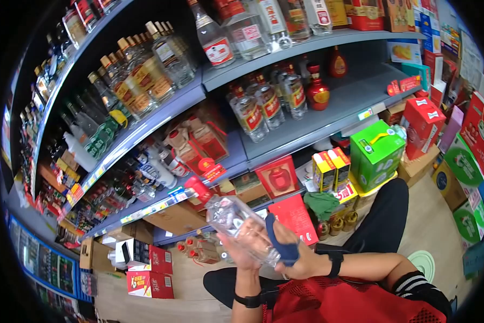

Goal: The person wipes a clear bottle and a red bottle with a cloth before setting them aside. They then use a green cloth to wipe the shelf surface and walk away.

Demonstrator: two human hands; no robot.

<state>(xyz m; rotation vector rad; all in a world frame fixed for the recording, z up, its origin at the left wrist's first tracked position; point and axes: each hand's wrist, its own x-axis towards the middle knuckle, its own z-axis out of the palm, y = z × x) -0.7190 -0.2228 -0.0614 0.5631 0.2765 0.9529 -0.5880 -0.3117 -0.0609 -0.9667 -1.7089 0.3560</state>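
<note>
A clear glass bottle (228, 215) with a red cap (198, 188) lies tilted across both my hands in front of the shelves. My left hand (236, 252) supports it from below, palm up, wearing a black wristband. My right hand (298, 253) holds a blue cloth (281, 242) pressed against the bottle's lower end; a black watch is on that wrist. My knees in black trousers (382, 220) are bent beneath, close to the floor.
Grey shelves (328, 116) carry several clear liquor bottles, a red ceramic bottle (318, 91) and red boxes. A green box (376, 153), yellow-red cartons (331, 168) and a red gift box (296, 215) stand near my knee. Red cartons (150, 272) lie on the floor at left.
</note>
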